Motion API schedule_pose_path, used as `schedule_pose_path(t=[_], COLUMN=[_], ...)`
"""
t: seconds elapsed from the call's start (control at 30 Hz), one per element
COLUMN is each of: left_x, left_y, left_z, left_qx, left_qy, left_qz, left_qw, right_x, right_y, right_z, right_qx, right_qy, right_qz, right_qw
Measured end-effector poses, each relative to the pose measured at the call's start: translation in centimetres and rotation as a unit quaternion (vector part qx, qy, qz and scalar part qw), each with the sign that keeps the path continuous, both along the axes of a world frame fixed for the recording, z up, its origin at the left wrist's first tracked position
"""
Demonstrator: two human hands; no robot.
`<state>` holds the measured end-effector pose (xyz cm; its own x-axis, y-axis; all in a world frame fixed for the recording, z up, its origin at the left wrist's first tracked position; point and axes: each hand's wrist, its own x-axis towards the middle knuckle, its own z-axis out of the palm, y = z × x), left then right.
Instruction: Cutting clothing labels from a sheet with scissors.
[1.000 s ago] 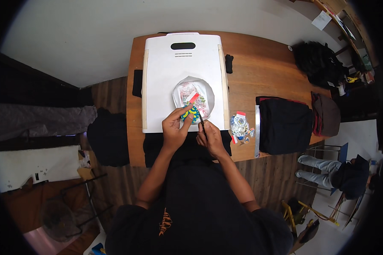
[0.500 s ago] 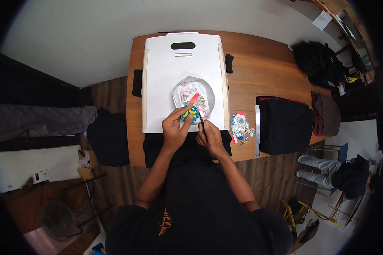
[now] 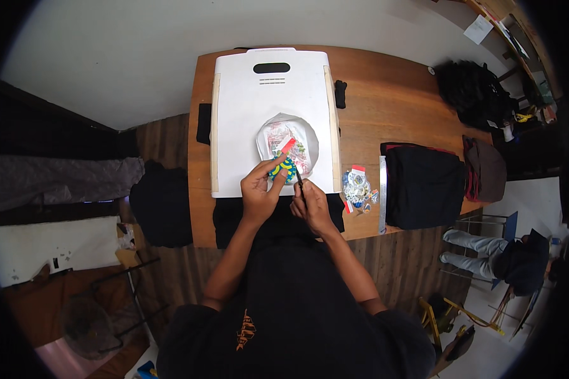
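Note:
Between the thumb and fingers of my left hand [image 3: 259,189] is a round flat blue-green piece with a yellow pattern [image 3: 283,172]. A red-and-white tab [image 3: 287,146] shows just above it. My right hand [image 3: 313,205] is closed on a slim dark tool [image 3: 299,181], whose tip is at the round piece's right edge; its exact kind is too small to make out. Both hands are over the near part of a white panel [image 3: 246,114]. Under the round piece, a round white recess [image 3: 310,142] in the panel contains printed sheets, partly covered by my hands.
Small cut-outs and tabs [image 3: 357,188] lie in a pile right of the panel on the wooden table [image 3: 373,101]. Beyond a metal ruler [image 3: 382,196] are folded dark cloths [image 3: 423,186]. A black bag [image 3: 477,95] sits at the far right. Another person [image 3: 518,265] is at the right.
The dark tool's tip has shifted slightly at the round piece's right edge. My left hand and the round piece stay almost in place.

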<state>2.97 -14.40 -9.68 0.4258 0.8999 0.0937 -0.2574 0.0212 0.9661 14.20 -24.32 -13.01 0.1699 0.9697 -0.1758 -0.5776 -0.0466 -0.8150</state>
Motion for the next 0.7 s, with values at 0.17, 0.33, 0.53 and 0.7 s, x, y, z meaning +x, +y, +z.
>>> schedule_pose_path(t=[0.17,0.33,0.53,0.7], left_x=[-0.02,-0.04,0.04,0.06], left_y=[0.04,0.05,0.1,0.13], left_z=[-0.11,0.07,-0.21,-0.19], left_qx=[0.006,0.007,0.012,0.015], left_qy=[-0.002,-0.001,-0.006,-0.001], left_qz=[-0.005,-0.009,-0.01,-0.013], left_qw=[1.0,1.0,1.0,1.0], right_x=[0.07,0.17,0.37,0.47], right_y=[0.05,0.06,0.19,0.25], right_z=[-0.08,-0.1,0.05,0.12], right_qx=[0.005,-0.004,-0.002,0.0], right_qy=[-0.006,0.002,-0.002,-0.003], right_qz=[0.001,-0.006,0.002,0.002], right_qw=[1.0,1.0,1.0,1.0])
